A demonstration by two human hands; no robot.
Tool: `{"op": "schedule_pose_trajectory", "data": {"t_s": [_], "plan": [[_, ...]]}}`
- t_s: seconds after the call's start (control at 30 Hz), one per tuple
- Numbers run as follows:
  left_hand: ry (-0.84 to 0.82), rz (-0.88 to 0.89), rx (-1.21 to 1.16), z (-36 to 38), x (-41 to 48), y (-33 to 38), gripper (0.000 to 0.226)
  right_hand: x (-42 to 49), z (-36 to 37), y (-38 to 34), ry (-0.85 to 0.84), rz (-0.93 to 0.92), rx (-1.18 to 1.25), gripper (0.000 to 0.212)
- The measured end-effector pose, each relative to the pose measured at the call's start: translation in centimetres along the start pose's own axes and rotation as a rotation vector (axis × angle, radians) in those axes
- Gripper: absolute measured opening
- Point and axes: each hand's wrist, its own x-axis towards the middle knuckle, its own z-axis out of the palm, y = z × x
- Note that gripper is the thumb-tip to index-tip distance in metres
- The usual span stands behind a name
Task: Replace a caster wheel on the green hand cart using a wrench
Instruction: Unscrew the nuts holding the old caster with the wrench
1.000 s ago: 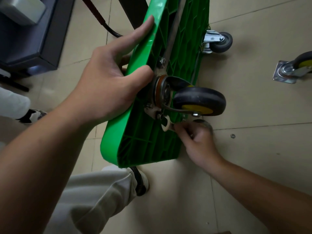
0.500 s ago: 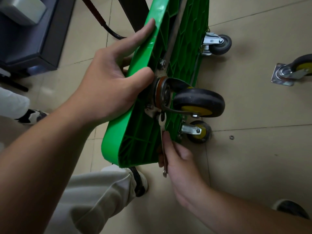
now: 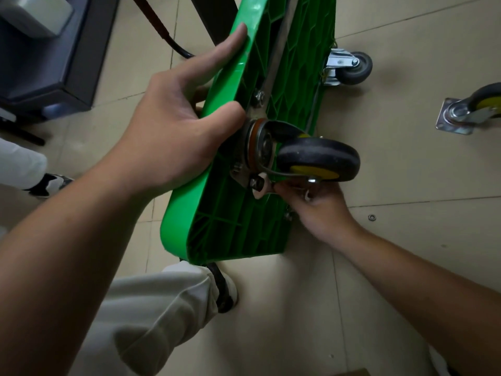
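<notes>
The green hand cart [image 3: 238,226] stands on its edge on the tiled floor [image 3: 406,267], ribbed underside turned to the right. Two hands are at work on it. The left hand [image 3: 173,137] grips the upper rim: the thumb is hooked over the edge just beside the caster's mounting plate [image 3: 240,173], and the index finger lies stretched along the rim. The right hand [image 3: 317,210] sits under the big wheel, fingers curled round the handle of one wrench [image 3: 260,189], whose open end is set on a nut [image 3: 254,182] at the plate's lower corner.

Three casters show. One large black caster wheel [image 3: 317,156] with a yellow hub is bolted to the near end of the cart. One small grey caster [image 3: 352,67] is fixed at the far end. One loose caster [image 3: 466,115] lies on the floor at the right edge, plate and all, well apart from the cart. A single small washer [image 3: 372,217] lies on the tiles right of the right hand.

Two shoes are in view – one [image 3: 225,289] under the cart's lower corner, the other [image 3: 51,183] at the left.
</notes>
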Motion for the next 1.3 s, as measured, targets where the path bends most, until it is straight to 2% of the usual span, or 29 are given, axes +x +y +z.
{"op": "schedule_pose_trajectory", "data": {"t_s": [0.1, 0.23, 0.33, 0.47, 0.57, 0.77, 0.87, 1.13, 1.3], "plan": [[-0.004, 0.002, -0.005, 0.1, 0.0, 0.2, 0.069, 0.3, -0.6, 0.4, 0.017, -0.072, -0.053, 0.024], [-0.006, 0.009, 0.007, 0.0, 0.0, 0.1, 0.069, -0.8, -0.3, 1.4, 0.039, -0.073, -0.054, 0.009], [-0.006, 0.005, -0.003, 0.0, 0.0, 0.0, 0.069, -2.2, -0.5, 2.7, 0.089, -0.043, -0.095, 0.023], [0.015, -0.002, 0.010, 0.0, 0.1, 0.0, 0.069, -3.5, -0.9, 3.4, 0.147, 0.006, -0.113, 0.015], [0.024, -0.012, -0.004, 0.1, 0.1, 0.0, 0.069, -4.4, -0.5, 2.5, 0.182, 0.008, -0.102, 0.018], [0.014, -0.023, -0.010, 0.1, 0.0, 0.1, 0.068, -7.3, 3.5, -0.5, 0.133, 0.324, 0.179, 0.035], [0.010, -0.026, -0.015, 0.0, 0.0, 0.1, 0.068, -8.0, 5.3, -2.0, 0.105, 0.442, 0.288, 0.037], [0.002, -0.020, -0.033, -0.1, 0.0, 0.1, 0.067, -8.5, 6.5, -4.2, 0.104, 0.589, 0.490, 0.038], [-0.007, -0.011, -0.050, -0.1, 0.0, 0.3, 0.067, -9.3, 7.1, -4.7, 0.096, 0.609, 0.602, 0.042]]}}
